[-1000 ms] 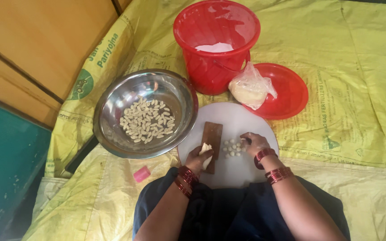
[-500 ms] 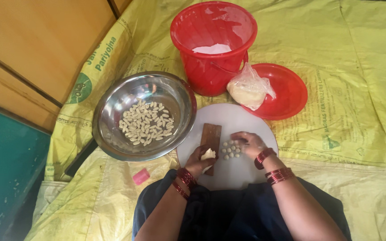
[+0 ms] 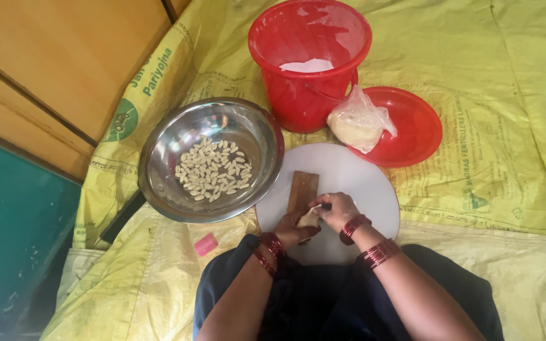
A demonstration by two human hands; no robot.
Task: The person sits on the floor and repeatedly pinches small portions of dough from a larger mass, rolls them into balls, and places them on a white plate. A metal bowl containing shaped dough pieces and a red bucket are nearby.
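My left hand (image 3: 293,230) holds a pale lump of dough (image 3: 308,218) over the near part of a round white board (image 3: 364,180). My right hand (image 3: 337,209) has come across and its fingers pinch at the same lump. A small ridged wooden board (image 3: 302,189) lies on the white board just beyond both hands. To the left stands a steel bowl (image 3: 165,170) with several small shaped dough pieces (image 3: 213,170) in it. Red bangles are on both wrists.
A red bucket (image 3: 304,95) with white flour stands behind the board. Beside it a red lid (image 3: 421,129) carries a clear bag of dough (image 3: 356,123). A small pink object (image 3: 206,244) lies on the yellow sacking (image 3: 507,158). Wooden panels rise at the left.
My right hand has left the small pieces on the white board and moved left to the lump in my left hand. Those pieces are hidden now.
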